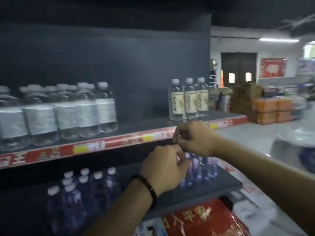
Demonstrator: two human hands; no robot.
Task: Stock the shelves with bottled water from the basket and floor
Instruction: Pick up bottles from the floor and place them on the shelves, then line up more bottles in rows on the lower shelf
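Two hands meet just below the red price strip [105, 145] on the upper shelf edge. The left hand [163, 167] and the right hand [192, 138] both have curled fingers with the tips close together. Whether they pinch anything is unclear, and neither holds a bottle. Above the strip stand grey-label bottles [68, 113] and three cream-label bottles [187, 99], with a gap between them. Blue bottles [81, 188] sit below the strip. New bottles would probably best fill that gap, upright, labels forward.
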